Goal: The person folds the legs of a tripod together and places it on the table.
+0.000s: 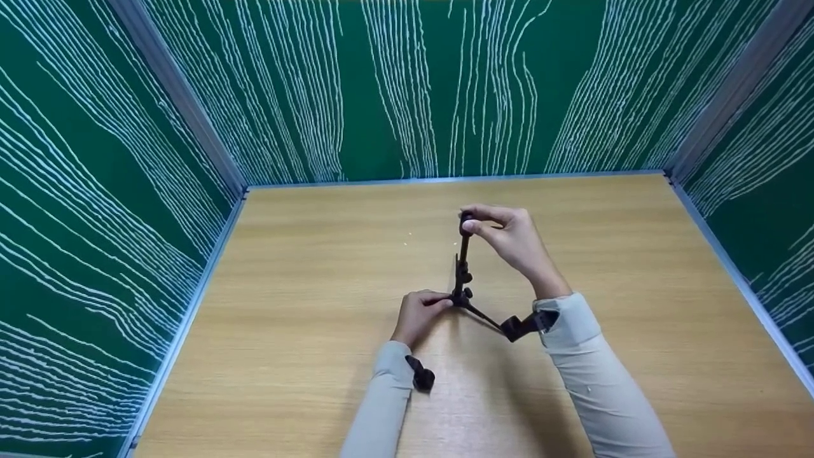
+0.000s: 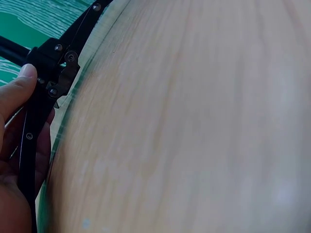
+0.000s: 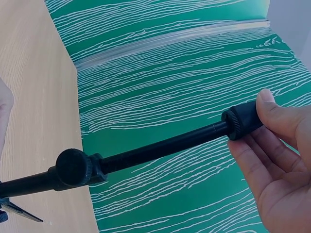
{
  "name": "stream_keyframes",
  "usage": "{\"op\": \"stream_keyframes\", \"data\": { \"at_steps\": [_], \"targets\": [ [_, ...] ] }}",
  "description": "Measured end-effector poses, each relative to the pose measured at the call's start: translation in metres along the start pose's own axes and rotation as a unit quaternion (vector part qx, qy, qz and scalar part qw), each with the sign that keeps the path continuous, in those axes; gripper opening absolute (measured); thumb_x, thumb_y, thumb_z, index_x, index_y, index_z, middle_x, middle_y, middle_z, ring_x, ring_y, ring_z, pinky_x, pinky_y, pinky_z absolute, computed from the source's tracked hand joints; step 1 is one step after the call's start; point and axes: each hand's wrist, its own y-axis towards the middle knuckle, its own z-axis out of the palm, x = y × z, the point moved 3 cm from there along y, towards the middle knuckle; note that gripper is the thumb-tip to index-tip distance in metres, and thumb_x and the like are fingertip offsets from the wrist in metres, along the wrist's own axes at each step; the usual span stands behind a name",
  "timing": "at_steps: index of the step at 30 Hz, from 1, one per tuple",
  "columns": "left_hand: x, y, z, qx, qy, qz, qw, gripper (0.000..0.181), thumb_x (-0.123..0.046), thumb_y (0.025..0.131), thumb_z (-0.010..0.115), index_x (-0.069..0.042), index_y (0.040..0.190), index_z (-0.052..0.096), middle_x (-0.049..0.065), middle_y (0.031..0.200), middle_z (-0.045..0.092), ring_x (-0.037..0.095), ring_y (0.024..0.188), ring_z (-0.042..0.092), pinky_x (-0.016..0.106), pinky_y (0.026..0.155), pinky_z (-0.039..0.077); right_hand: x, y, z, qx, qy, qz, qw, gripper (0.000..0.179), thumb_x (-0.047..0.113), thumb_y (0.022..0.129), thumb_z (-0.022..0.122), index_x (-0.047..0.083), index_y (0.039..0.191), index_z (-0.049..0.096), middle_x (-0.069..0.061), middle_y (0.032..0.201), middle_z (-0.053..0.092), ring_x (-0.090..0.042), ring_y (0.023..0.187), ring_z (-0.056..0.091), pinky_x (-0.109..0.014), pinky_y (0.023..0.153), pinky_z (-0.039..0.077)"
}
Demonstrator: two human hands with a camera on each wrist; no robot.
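Observation:
A black tripod stand [image 1: 465, 249] is held upright over the table, its legs spread at the bottom. At its base, my left hand [image 1: 416, 315] pinches the leg hub [image 2: 46, 60] between thumb and fingers, with one leg [image 2: 29, 145] running down past the palm. My right hand [image 1: 518, 238] grips the thick ribbed top piece [image 3: 243, 120] of the pole, thumb on one side and fingers on the other. Partway down the pole sits a round clamp knob [image 3: 74, 167].
The wooden table [image 1: 292, 280] has green panels [image 1: 394, 89] with white wavy lines on its left, back and right. A few small white specks [image 1: 410, 234] lie behind the stand. Black camera mounts [image 1: 424, 380] are strapped to both wrists.

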Motion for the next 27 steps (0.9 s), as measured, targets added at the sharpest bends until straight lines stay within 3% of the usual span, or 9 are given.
{"op": "stream_keyframes", "data": {
  "at_steps": [17, 27],
  "targets": [
    [0.0054, 0.0025, 0.0015, 0.001, -0.017, -0.019, 0.9997, 0.019, -0.019, 0.081, 0.077, -0.010, 0.097, 0.077, 0.004, 0.093, 0.075, 0.011, 0.088, 0.068, 0.022, 0.083, 0.054, -0.0015, 0.0013, 0.0006, -0.007, 0.004, -0.004, 1.0000, 0.024, 0.010, 0.088, 0.070, 0.002, 0.111, 0.071, -0.017, 0.106, 0.072, -0.001, 0.087, 0.067, -0.016, 0.082, 0.054],
    [0.0031, 0.0007, -0.0004, 0.000, -0.009, -0.013, 0.9999, 0.019, -0.018, 0.081, 0.077, -0.008, 0.097, 0.077, 0.007, 0.093, 0.075, 0.013, 0.087, 0.069, 0.023, 0.083, 0.054, -0.0038, 0.0007, 0.0015, -0.009, -0.004, -0.027, 0.9996, 0.024, 0.008, 0.087, 0.069, 0.001, 0.110, 0.071, -0.017, 0.107, 0.071, -0.003, 0.090, 0.066, -0.017, 0.084, 0.054]
  ]
}}
